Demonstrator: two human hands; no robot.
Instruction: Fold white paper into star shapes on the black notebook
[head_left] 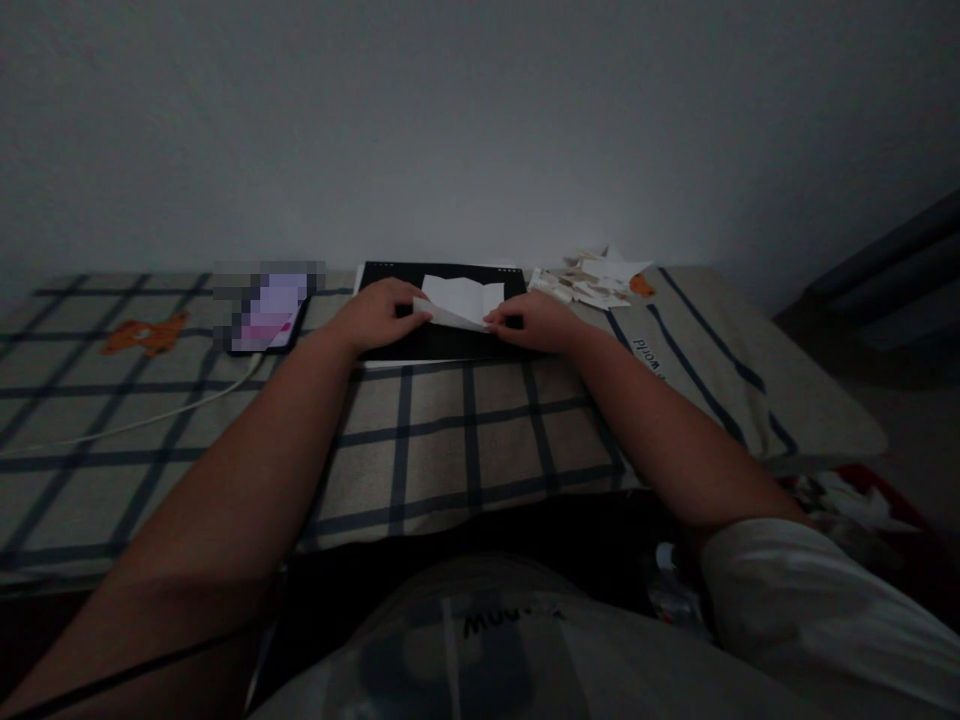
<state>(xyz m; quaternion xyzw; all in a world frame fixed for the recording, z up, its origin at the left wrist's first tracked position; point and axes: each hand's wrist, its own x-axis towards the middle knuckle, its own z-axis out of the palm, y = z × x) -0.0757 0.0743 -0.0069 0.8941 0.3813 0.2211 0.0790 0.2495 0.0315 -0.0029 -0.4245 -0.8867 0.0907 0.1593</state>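
Observation:
A white sheet of paper, partly folded, lies on a black flat board at the far edge of a checked cloth surface. My left hand pinches the paper's left front corner with curled fingers. On the other side, my right hand pinches the front fold at its right end. Both forearms reach forward across the cloth.
A lit phone with a white cable lies left of the board. A pile of paper scraps sits to the right, near the plain wall. An orange bear print marks the cloth at far left. Clutter lies at lower right.

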